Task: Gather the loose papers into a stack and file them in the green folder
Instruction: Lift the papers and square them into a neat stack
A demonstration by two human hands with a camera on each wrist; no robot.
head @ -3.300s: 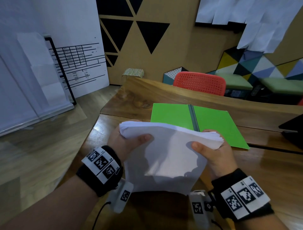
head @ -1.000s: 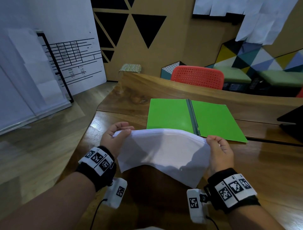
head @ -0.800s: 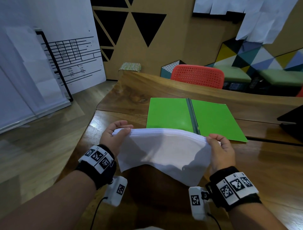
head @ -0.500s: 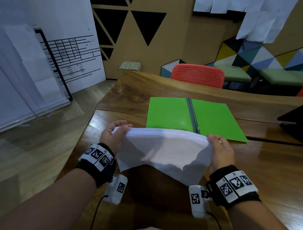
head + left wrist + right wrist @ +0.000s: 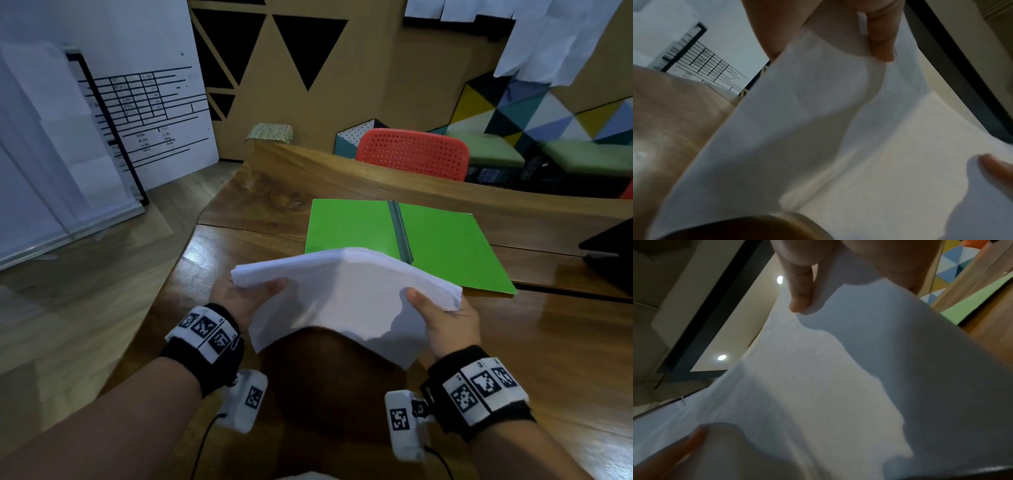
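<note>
Two hands hold a thick stack of white papers (image 5: 346, 294) up above a brown wooden table (image 5: 548, 342). The left hand (image 5: 239, 301) grips the left side, thumb on top. The right hand (image 5: 445, 322) grips the right side, thumb on top too. The stack bends up in the middle, and its near edge hangs down. Behind it, a bright green paper folder (image 5: 442, 246) lies open and flat on the table, with a dark strip down its middle. Both wrists wear black bands with black-and-white square marks. A red plastic chair with little holes (image 5: 411, 152) stands past the table.
</note>
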